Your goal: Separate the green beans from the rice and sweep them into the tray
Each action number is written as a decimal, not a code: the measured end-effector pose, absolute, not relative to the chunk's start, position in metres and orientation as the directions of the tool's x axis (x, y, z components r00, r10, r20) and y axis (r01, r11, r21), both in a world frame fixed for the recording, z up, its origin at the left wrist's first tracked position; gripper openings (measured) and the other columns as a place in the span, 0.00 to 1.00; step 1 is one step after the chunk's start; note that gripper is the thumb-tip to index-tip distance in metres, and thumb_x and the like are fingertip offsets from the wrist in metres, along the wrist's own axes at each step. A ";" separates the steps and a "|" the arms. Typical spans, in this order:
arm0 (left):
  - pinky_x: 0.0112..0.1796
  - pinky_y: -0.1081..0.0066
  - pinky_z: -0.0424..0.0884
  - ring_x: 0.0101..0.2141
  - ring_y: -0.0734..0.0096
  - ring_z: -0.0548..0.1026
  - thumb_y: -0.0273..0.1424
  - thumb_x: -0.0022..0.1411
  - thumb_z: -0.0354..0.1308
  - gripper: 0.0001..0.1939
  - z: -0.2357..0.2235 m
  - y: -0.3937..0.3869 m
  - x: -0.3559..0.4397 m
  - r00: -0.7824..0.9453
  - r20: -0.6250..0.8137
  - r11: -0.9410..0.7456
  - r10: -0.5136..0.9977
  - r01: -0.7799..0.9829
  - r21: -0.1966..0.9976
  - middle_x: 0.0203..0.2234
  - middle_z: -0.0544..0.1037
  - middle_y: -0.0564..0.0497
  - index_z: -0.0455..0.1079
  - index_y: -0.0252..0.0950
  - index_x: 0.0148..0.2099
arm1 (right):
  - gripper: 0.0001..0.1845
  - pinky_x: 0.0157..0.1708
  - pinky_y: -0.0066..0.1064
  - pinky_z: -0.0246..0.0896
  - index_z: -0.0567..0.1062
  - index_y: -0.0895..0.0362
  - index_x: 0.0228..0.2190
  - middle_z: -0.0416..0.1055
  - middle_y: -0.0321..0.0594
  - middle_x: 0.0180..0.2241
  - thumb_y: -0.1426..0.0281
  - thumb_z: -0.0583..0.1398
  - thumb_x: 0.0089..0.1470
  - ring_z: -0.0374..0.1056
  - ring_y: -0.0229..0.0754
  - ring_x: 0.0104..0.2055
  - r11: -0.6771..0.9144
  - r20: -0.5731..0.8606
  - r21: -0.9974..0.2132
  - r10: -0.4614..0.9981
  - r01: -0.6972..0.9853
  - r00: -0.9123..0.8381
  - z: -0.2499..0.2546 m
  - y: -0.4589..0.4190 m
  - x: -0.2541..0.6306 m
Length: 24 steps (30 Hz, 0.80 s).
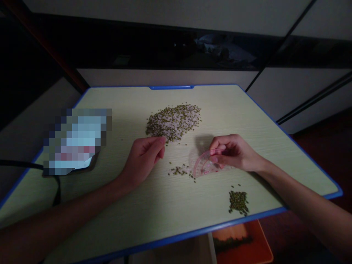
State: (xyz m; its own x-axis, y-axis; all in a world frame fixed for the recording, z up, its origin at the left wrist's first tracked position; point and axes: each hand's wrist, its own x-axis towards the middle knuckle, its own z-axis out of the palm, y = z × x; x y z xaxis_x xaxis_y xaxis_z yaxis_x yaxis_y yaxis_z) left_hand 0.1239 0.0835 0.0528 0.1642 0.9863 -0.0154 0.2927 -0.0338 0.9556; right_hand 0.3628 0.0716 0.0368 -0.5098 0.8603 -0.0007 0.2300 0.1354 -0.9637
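My right hand (pixel 233 152) pinches a clear protractor (pixel 202 165) with pink markings between thumb and fingers, low over the table. The protractor's left edge is beside a small scatter of green mung beans (pixel 180 169) with a few pale grains among them. My left hand (pixel 144 157) is closed, thumb against the curled fingers, at the near edge of a larger heap (pixel 174 121) of mung beans mixed with white grains like rice. Whatever is inside that hand is hidden. Nearer the front edge, below my right hand, lies a separate small pile of mung beans (pixel 238 201).
The pale table (pixel 118 227) has a blue rim. On its left lies a blurred-out device with a lit screen (pixel 82 135), and a black cable (pixel 22 164) runs to it. Pale cabinet panels (pixel 165 77) stand behind. Below the front edge shows an orange box (pixel 242 242).
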 end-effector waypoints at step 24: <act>0.13 0.78 0.48 0.10 0.84 0.54 0.31 0.57 0.47 0.19 0.050 0.084 0.123 0.180 0.004 -0.055 0.984 0.276 0.960 0.06 0.56 0.60 0.58 0.36 0.14 | 0.06 0.14 0.21 0.48 0.67 0.61 0.24 0.63 0.32 0.13 0.72 0.60 0.45 0.55 0.29 0.14 0.122 0.013 -0.965 0.904 0.230 -0.427 0.040 0.071 0.354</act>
